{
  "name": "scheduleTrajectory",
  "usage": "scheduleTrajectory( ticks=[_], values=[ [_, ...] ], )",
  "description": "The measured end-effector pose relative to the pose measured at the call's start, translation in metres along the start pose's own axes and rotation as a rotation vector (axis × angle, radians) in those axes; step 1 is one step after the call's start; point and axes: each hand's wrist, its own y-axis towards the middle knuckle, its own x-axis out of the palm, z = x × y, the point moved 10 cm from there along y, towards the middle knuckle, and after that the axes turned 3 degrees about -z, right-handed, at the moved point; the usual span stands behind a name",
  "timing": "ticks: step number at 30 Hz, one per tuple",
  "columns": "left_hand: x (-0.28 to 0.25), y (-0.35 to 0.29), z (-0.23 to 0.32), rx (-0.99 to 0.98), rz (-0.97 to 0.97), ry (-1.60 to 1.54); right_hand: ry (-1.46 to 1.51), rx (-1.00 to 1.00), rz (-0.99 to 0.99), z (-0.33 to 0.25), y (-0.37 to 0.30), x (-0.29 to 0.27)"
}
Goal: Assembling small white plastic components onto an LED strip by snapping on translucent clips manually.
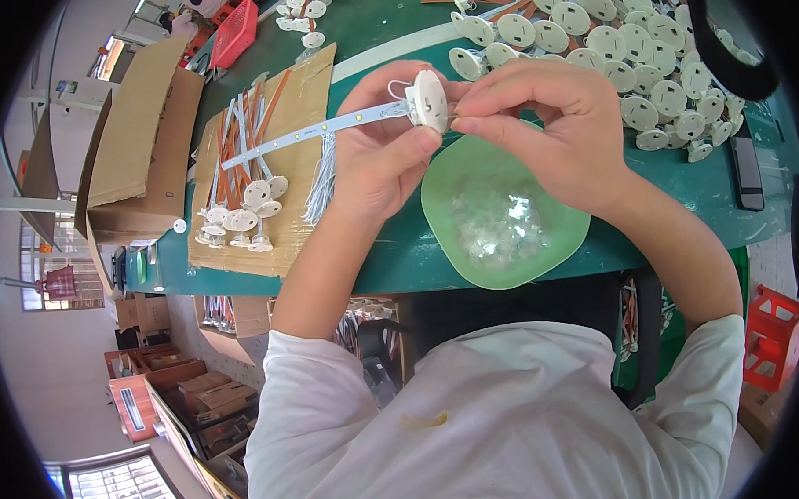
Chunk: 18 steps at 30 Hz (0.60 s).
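My left hand (370, 167) is closed on an LED light strip with a round white disc (430, 101) at its end. The pale strip (299, 134) points out to the left, dotted with small yellow LEDs, and a thin white wire loops beside the disc. Fingertips of my right hand (558, 125) are pinched together at the disc's right face. What they hold is too small to make out. Below both hands, a green bowl (438, 226) contains many small clear pieces.
Cardboard (302, 103) on the left bears several finished-looking strips with discs (257, 195) and a bundle of white wires (321, 182). Many more discs (608, 42) are heaped at far right, near a dark phone (747, 174). An open carton (141, 144) stands left; a red stool (772, 338) is lower right.
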Motion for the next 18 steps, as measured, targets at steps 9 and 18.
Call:
scheduleTrajectory(
  ticks=[9, 18],
  values=[
    [-0.008, -0.004, -0.006, -0.026, 0.061, -0.032, -0.017, -0.025, -0.001, -0.003, -0.001, 0.0],
    [-0.015, -0.006, -0.005, -0.028, 0.114, -0.033, -0.171, -0.214, -0.012, -0.019, 0.003, 0.003]
  ],
)
